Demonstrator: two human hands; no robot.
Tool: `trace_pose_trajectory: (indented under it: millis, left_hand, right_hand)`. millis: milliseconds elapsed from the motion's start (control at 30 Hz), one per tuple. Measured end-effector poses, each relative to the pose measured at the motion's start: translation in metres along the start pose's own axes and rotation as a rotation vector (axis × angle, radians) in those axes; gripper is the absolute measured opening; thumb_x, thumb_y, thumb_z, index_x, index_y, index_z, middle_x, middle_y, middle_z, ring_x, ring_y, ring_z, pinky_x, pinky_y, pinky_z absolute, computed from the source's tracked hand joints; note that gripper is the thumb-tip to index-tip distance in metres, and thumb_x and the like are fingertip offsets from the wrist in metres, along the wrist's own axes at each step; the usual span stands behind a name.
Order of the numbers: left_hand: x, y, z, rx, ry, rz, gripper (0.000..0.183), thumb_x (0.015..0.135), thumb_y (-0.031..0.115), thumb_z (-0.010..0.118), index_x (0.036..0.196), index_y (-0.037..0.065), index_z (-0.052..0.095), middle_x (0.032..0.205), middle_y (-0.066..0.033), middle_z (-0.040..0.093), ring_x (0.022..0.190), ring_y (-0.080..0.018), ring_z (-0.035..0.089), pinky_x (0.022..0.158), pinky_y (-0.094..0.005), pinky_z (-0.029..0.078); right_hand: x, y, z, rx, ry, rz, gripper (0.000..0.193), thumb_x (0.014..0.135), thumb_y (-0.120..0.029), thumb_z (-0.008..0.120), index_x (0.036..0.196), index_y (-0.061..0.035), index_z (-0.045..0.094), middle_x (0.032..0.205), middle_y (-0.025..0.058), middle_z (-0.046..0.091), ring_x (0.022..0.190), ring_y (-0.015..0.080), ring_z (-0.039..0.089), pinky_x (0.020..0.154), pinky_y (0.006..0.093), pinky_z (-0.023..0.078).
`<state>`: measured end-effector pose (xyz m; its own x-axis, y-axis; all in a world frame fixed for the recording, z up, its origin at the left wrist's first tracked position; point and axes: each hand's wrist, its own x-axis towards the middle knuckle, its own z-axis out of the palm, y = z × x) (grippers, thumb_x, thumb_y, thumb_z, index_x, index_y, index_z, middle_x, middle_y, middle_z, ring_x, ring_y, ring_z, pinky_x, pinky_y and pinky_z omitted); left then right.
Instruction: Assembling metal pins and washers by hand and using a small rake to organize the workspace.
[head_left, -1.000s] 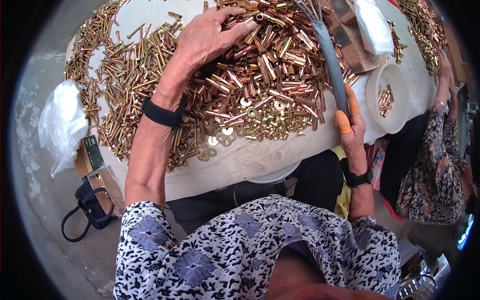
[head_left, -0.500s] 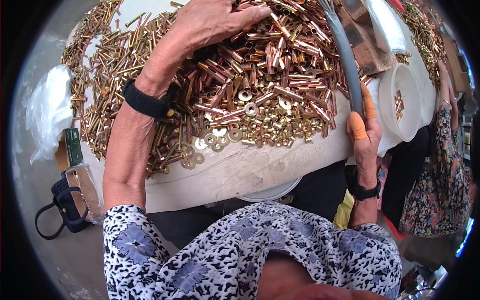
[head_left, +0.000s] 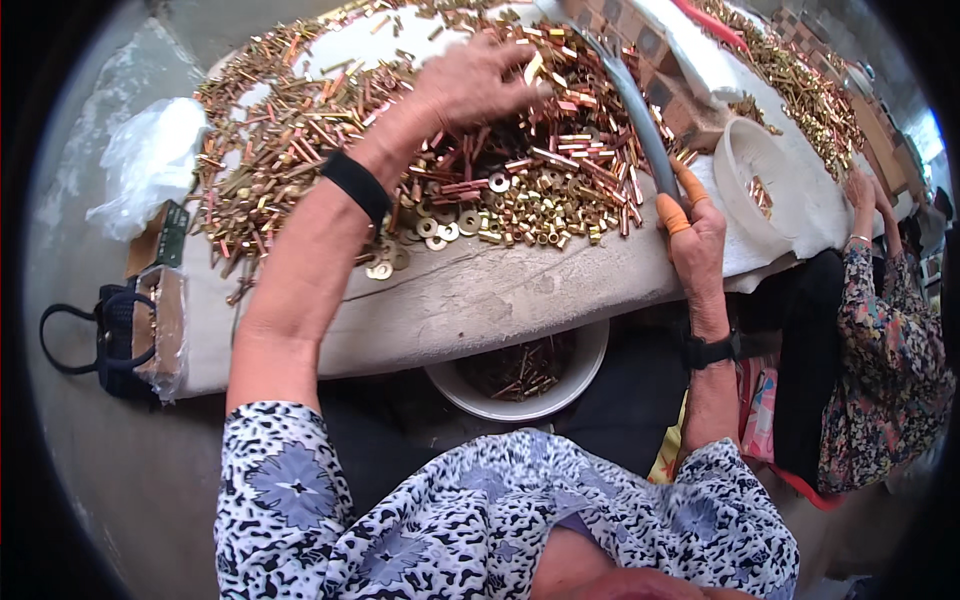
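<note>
My left hand [head_left: 485, 85] is over the far middle of a heap of metal sleeves [head_left: 585, 150], its fingers spread and slightly blurred. A gold piece [head_left: 533, 68] shows by its fingertips; whether they touch it I cannot tell. At the heap's right side, my right hand [head_left: 697, 240] is closed around the lower end of a long grey rod-like tool [head_left: 640, 110]. Orange finger covers sit on its thumb and a finger. The tool leans away over the heap. Short brass-coloured rings [head_left: 555, 215] and flat washers [head_left: 438, 228] lie along the heap's near edge.
Bolts [head_left: 270, 160] spread across the table's left. Right of the tool stand bricks [head_left: 690, 110] and a white tub [head_left: 730, 185] with a few pieces. Below the table edge [head_left: 500, 310] is a bowl [head_left: 590, 385] of metal parts. Another person's hands [head_left: 862, 195] are at far right.
The view has shifted, bringing the bowl below the table into sight. My left hand stays over the heap, with its fingers now more spread. My right hand still grips the grey tool.
</note>
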<state>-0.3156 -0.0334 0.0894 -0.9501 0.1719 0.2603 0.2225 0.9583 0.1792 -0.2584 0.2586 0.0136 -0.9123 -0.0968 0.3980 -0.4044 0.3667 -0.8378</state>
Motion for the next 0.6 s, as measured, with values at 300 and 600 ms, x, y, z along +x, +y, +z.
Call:
trace_pose_trajectory:
  millis: [300, 600]
  left_hand:
    - [-0.056, -0.002, 0.013, 0.118, 0.285, 0.033, 0.069, 0.079, 0.062, 0.058, 0.136, 0.024, 0.045, 0.14, -0.0232, 0.036, 0.126, -0.043, 0.039, 0.099, -0.0657, 0.026]
    - [-0.064, -0.003, 0.038, 0.123, 0.387, -0.113, 0.067, 0.085, 0.053, 0.056, 0.139, 0.017, 0.038, 0.139, -0.0197, 0.037, 0.131, -0.0377, 0.031, 0.102, -0.0633, 0.024]
  right_hand:
    - [0.001, -0.018, 0.015, 0.057, 0.02, -0.042, 0.04, 0.087, -0.013, 0.058, 0.124, 0.0028, 0.053, 0.08, 0.0036, 0.062, 0.069, 0.0082, 0.053, 0.061, 0.0234, 0.045]
    - [0.101, -0.048, 0.067, -0.305, -0.083, -0.295, 0.035, 0.088, -0.025, 0.052, 0.115, -0.0044, 0.057, 0.075, 0.0209, 0.064, 0.069, 0.0359, 0.064, 0.066, 0.044, 0.048]
